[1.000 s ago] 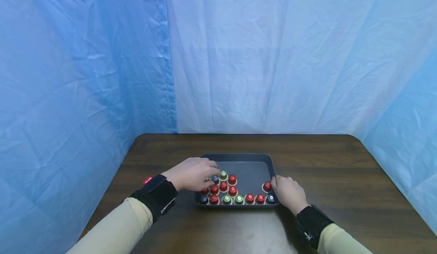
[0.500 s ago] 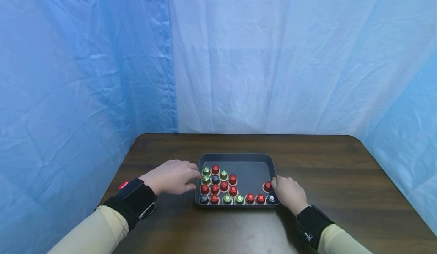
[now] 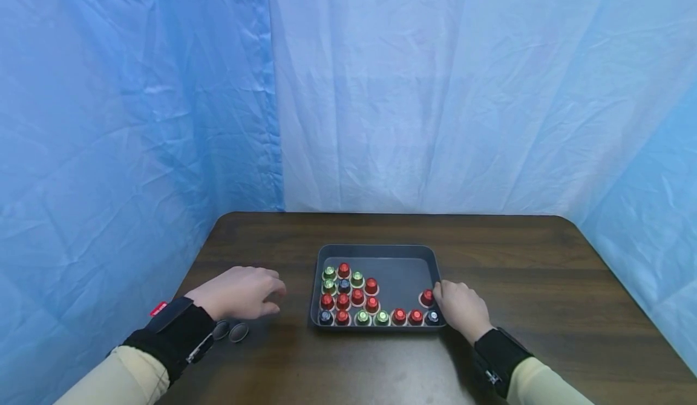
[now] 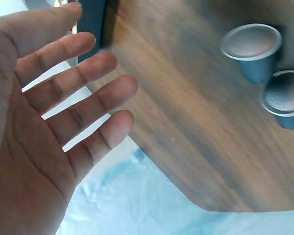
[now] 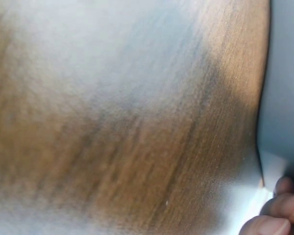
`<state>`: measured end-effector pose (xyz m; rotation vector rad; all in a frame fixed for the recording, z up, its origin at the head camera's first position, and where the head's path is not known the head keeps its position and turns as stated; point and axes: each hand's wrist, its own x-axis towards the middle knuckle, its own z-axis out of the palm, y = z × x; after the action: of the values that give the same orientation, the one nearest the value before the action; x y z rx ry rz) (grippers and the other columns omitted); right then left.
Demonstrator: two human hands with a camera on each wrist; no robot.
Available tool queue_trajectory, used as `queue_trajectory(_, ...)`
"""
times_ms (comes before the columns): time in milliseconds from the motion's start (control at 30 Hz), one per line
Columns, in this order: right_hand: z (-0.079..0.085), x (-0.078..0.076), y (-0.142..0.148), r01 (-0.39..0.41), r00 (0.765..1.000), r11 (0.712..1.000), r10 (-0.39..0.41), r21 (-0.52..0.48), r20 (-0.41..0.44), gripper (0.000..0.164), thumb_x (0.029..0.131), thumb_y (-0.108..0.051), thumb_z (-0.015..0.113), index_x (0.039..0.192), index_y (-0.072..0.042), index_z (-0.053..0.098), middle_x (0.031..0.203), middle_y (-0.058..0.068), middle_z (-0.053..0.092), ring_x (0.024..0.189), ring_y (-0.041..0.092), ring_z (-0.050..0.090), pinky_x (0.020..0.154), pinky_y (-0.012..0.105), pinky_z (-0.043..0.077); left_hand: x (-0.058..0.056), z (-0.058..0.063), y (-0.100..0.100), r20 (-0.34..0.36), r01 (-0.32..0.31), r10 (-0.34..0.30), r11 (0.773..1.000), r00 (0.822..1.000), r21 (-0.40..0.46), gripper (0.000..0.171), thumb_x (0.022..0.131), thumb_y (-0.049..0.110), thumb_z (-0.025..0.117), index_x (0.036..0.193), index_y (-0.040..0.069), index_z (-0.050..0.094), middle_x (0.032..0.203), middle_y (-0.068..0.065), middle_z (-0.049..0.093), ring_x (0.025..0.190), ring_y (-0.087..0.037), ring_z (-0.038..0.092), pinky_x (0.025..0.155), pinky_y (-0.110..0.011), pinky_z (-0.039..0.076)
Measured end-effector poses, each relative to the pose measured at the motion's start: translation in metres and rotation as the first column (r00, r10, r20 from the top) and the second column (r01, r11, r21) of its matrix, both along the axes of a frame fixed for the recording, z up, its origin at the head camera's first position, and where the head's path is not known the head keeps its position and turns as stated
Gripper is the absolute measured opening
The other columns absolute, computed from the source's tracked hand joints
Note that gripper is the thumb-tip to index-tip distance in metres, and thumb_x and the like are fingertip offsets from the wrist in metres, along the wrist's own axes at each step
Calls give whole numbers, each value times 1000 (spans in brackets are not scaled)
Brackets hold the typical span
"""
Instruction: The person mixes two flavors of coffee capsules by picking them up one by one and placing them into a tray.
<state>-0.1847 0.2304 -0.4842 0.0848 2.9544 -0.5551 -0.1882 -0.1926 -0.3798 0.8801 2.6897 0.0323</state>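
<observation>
My left hand (image 3: 242, 293) hovers over the table left of the tray, its fingers relaxed and apart, holding nothing; the left wrist view shows the bare palm (image 4: 29, 161). Close by, two dark blue coffee capsules (image 4: 257, 68) sit on the table with their foil lids facing up, partly behind my wrist in the head view. The dark grey tray (image 3: 400, 269) carries several red, green and dark blue capsules, lids down, in rows at its left and along its front. My right hand (image 3: 463, 308) grips the tray's right rim beside a lone red capsule (image 3: 427, 298).
The dark wooden table (image 3: 523, 260) extends around the tray on all sides. Blue curtains (image 3: 414, 90) hang behind and at both sides of the table. The tray's back right area shows bare floor.
My left hand has moved left and away from the tray, uncovering the green and red capsules at its left side. The two loose capsules have come into view. My right hand stays at the rim.
</observation>
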Motion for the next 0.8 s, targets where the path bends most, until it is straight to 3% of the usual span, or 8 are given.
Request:
queue_trajectory(200, -1, -1, 0, 6, 1000, 1000, -6, -10, 7, 35, 105, -28, 52, 105, 2, 70, 73, 5, 60, 64, 20, 55, 55, 32, 44, 4, -7, -16, 86, -64, 71, 995, 994, -78, 33, 82, 15, 84, 114, 17, 74, 112, 1, 69, 101, -19, 67, 91, -47, 55)
queue_trajectory(400, -2, -1, 0, 6, 1000, 1000, -6, -13, 0, 34, 105, -28, 52, 104, 1, 70, 73, 4, 59, 64, 20, 55, 55, 32, 44, 8, -15, -30, 167, -91, 110, 989, 980, -116, 46, 80, -3, 77, 123, 14, 71, 132, -11, 65, 121, -33, 63, 101, -55, 49)
queue_trajectory(467, -2, -1, 0, 7, 1000, 1000, -7, -14, -5, 34, 105, -28, 53, 103, 1, 70, 73, 4, 60, 64, 20, 55, 55, 32, 44, 8, -18, -33, 173, -82, 101, 990, 980, -114, 43, 82, 0, 78, 123, 13, 70, 133, -13, 65, 122, -34, 63, 102, -56, 48)
queue_trajectory(633, -2, -1, 0, 8, 1000, 1000, -8, -7, -7, 34, 105, -28, 53, 101, 1, 71, 73, 4, 60, 64, 20, 55, 55, 33, 44, 8, -26, -38, 170, -79, 99, 990, 980, -121, 39, 84, 8, 82, 120, 17, 70, 119, -3, 69, 110, -26, 67, 101, -55, 48)
queue_trajectory(800, -2, -1, 0, 5, 1000, 1000, -5, -11, -5, 34, 105, -27, 52, 100, 1, 71, 72, 4, 60, 63, 19, 55, 55, 32, 45, 8, -34, -43, 181, -78, 97, 990, 979, -114, 36, 88, 9, 79, 121, 18, 69, 120, -2, 71, 117, -27, 66, 108, -65, 38)
